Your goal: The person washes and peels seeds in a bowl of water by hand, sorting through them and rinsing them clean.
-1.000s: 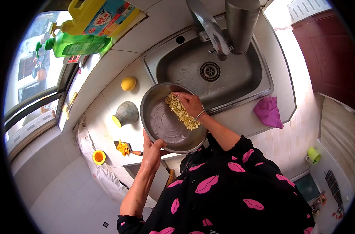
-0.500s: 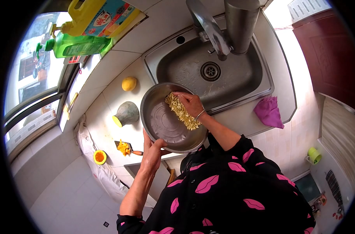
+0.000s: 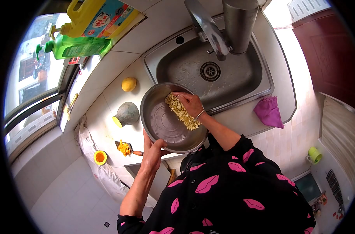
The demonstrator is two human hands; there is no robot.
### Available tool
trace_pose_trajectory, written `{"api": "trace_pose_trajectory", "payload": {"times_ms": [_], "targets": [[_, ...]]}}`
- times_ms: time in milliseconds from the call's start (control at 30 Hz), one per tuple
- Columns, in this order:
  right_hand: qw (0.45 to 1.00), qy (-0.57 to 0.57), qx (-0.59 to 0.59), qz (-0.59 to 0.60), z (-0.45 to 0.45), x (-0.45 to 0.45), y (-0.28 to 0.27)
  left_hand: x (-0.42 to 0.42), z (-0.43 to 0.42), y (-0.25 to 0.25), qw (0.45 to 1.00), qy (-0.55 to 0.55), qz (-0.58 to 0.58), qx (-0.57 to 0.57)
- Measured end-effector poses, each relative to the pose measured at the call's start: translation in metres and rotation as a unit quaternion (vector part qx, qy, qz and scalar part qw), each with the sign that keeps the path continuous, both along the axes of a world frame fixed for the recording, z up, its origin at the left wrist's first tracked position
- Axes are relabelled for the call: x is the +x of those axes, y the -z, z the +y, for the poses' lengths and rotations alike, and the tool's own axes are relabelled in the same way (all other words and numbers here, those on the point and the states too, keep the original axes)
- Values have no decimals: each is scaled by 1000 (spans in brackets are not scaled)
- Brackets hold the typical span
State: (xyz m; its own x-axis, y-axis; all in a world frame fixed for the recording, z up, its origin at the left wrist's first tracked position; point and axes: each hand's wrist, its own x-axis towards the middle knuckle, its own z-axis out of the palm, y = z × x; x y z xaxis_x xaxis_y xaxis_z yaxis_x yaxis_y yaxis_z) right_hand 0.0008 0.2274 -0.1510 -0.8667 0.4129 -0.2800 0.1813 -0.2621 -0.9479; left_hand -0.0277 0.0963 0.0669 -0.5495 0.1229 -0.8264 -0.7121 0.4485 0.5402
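The white counter (image 3: 232, 119) takes up most of what I can see from here, with the steel sink (image 3: 243, 74) set into it and a shiny tap (image 3: 208, 29) leaning over the basin. Next in size is the round steel bowl (image 3: 163, 121), which overlaps the near corner of the sink; I can't tell whether it rests on the counter edge or is held up. The left hand (image 3: 151, 154) grips its rim, thumb on top and fingers beneath, while the right hand (image 3: 191, 104) dips inside with bent fingers, though how tightly they close I can't tell. A grey-green squash piece (image 3: 127, 114) lies beside the bowl, its yellow cut end facing away. Across the counter sits a crumpled purple cloth (image 3: 269, 112). Smaller are the wooden-handled blade (image 3: 137, 153) bearing orange scraps (image 3: 124, 148), a yellow fruit (image 3: 129, 84) and a hollow orange-centred piece (image 3: 100, 157). Smallest are the pale seeds (image 3: 181, 115), heaped along the bowl's sink side, touching the right fingertips.
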Motion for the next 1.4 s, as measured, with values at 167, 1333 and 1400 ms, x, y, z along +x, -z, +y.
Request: {"api": "trace_pose_trajectory", "payload": {"times_ms": [167, 1333, 1400], "targets": [[999, 27, 2, 31, -7, -1, 9, 0, 0, -1, 1000, -2, -6, -2], [1000, -2, -12, -7, -4, 2, 6, 1, 4, -3, 1000, 2, -9, -6], [1000, -5, -18, -11, -4, 2, 7, 1, 4, -4, 1000, 0, -9, -5]]}}
